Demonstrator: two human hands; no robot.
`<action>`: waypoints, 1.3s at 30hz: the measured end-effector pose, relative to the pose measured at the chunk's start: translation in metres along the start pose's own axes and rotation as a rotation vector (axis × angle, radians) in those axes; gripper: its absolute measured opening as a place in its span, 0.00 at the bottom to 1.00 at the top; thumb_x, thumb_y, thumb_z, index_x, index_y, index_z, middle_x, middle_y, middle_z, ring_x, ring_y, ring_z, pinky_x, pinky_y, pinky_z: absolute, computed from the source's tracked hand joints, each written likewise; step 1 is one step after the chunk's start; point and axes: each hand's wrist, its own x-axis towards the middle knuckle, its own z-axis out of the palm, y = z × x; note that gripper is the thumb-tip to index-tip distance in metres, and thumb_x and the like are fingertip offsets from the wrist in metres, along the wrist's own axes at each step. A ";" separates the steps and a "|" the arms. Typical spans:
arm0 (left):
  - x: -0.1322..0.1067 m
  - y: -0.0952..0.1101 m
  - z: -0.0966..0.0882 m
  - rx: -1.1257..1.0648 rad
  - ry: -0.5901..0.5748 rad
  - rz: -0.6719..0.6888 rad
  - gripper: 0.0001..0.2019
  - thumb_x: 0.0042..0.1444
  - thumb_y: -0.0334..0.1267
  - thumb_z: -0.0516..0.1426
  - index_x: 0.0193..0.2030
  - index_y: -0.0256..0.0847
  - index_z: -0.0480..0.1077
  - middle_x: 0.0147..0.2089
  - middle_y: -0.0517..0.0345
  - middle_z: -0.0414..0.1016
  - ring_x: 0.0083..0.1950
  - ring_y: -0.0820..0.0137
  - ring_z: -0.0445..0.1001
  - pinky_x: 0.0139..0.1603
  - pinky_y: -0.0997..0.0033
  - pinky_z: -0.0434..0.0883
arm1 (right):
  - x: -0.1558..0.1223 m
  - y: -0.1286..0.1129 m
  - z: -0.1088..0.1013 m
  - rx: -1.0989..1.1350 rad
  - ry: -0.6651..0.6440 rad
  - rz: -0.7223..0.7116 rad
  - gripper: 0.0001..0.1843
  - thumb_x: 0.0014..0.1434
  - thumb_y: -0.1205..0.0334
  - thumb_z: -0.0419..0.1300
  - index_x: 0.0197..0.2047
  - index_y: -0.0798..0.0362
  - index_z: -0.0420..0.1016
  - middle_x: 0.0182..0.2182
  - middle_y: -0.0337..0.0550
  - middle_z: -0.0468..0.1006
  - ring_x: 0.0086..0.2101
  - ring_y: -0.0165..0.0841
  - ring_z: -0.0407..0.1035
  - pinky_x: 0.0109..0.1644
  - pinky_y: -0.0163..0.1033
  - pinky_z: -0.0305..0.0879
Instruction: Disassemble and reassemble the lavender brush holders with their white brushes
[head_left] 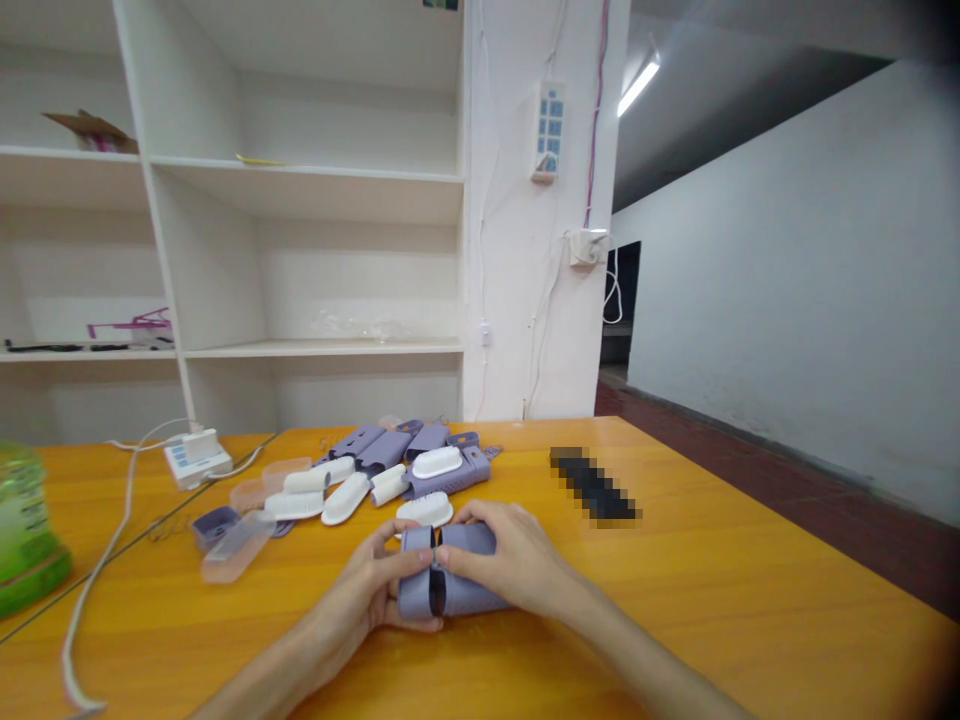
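Low over the front middle of the orange table, my left hand [375, 577] is closed around a short purple plastic cap [416, 590]. My right hand [517, 555] grips a longer purple case body [469, 596] with small holes along its side. The two purple parts lie end to end with a narrow dark gap between them, and both thumbs press close to this gap. Just beyond my fingers lies a white oval ribbed piece [426, 510]. Behind it, another such white piece [437, 461] rests on a purple perforated case [457, 478].
Several purple cases [386, 450], white rolls [388, 485] and translucent covers [238, 547] are heaped at the back left. A pixelated black object [596, 487] lies to the right. At left are a power strip [196, 458], a white cable [120, 540] and a green bottle [30, 540].
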 end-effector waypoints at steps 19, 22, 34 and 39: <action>0.005 -0.004 0.004 0.175 0.233 -0.089 0.32 0.44 0.42 0.69 0.55 0.43 0.65 0.42 0.50 0.82 0.40 0.53 0.82 0.31 0.56 0.82 | -0.006 -0.008 0.007 -0.069 0.033 -0.077 0.18 0.60 0.43 0.64 0.47 0.44 0.77 0.44 0.41 0.82 0.46 0.44 0.72 0.52 0.46 0.61; 0.004 -0.002 0.006 0.164 0.221 -0.083 0.33 0.43 0.43 0.71 0.56 0.43 0.66 0.45 0.48 0.82 0.43 0.51 0.83 0.33 0.55 0.82 | -0.007 -0.008 0.009 -0.084 0.038 -0.080 0.17 0.62 0.43 0.62 0.48 0.44 0.76 0.44 0.42 0.81 0.46 0.44 0.71 0.52 0.47 0.61; 0.004 0.005 0.005 0.145 0.209 -0.072 0.35 0.46 0.43 0.72 0.58 0.39 0.63 0.46 0.44 0.82 0.38 0.53 0.85 0.36 0.53 0.83 | -0.005 0.016 -0.025 -0.134 -0.190 -0.291 0.48 0.44 0.30 0.70 0.63 0.43 0.70 0.54 0.47 0.76 0.52 0.49 0.69 0.59 0.52 0.61; 0.008 0.005 -0.005 0.108 0.169 -0.083 0.32 0.50 0.51 0.70 0.57 0.41 0.67 0.48 0.45 0.82 0.44 0.51 0.84 0.41 0.51 0.83 | 0.000 0.031 -0.013 -0.162 -0.192 -0.287 0.48 0.45 0.32 0.71 0.64 0.47 0.69 0.52 0.50 0.75 0.50 0.50 0.69 0.57 0.51 0.65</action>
